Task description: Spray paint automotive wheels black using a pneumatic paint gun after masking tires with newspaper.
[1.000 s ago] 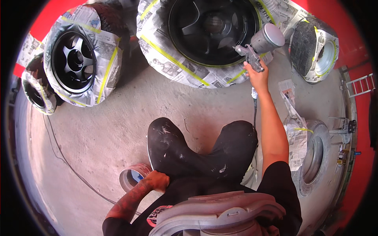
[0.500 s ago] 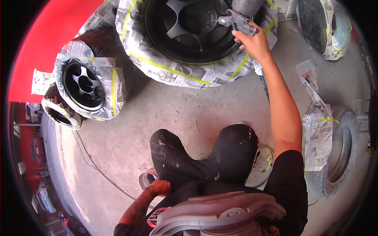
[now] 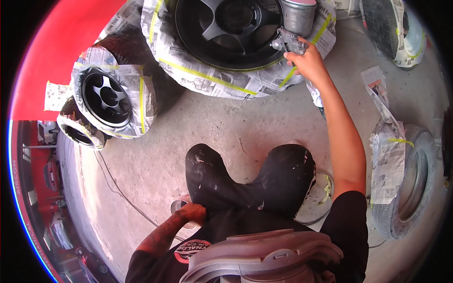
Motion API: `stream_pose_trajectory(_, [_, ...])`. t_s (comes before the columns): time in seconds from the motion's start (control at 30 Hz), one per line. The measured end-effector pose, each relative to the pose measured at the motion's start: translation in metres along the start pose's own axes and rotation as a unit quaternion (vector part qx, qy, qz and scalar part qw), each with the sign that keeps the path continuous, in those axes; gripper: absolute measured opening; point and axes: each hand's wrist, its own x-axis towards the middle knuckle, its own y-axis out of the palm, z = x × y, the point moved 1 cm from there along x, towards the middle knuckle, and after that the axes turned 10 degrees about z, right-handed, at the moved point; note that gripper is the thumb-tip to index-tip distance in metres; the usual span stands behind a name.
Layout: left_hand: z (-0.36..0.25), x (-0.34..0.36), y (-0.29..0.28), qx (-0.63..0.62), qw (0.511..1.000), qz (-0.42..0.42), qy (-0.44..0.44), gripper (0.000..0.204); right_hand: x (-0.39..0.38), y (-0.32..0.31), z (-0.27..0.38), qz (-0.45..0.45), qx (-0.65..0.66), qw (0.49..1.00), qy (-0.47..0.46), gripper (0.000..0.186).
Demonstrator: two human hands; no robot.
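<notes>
Seen from above, a person crouches on a grey concrete floor (image 3: 155, 155), knees in paint-flecked black trousers at the centre. The right hand (image 3: 309, 61) reaches up to one o'clock, its grip pressed together around the handle of a spray gun (image 3: 289, 43), whose round metal cup (image 3: 298, 15) stands just above it. The gun's nozzle points left over a large black wheel rim (image 3: 226, 28) at twelve o'clock; the tyre around that rim is wrapped in newspaper held by yellow tape (image 3: 207, 78). The left hand (image 3: 192, 212), at seven o'clock, is curled shut beside the left knee, resting against a roll of tape (image 3: 178, 206) on the floor; whether it pinches the roll cannot be told. A smaller masked wheel (image 3: 109, 100) leans at ten o'clock. Another paper-wrapped tyre (image 3: 408, 184) lies at three o'clock.
</notes>
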Motion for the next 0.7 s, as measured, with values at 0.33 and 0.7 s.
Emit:
stream_pose_trajectory(0.33, [-0.011, -0.007, -0.018, 0.018, 0.999, -0.032, 0.016, 0.021, -0.014, 0.129, 0.019, -0.070, 0.076, 0.984, -0.145, 0.044])
stream_pose_trajectory(0.7, [-0.029, -0.005, -0.043, 0.072, 0.984, -0.086, 0.141, 0.017, -0.041, 0.281, -0.024, -0.231, 0.106, 0.948, -0.193, 0.051])
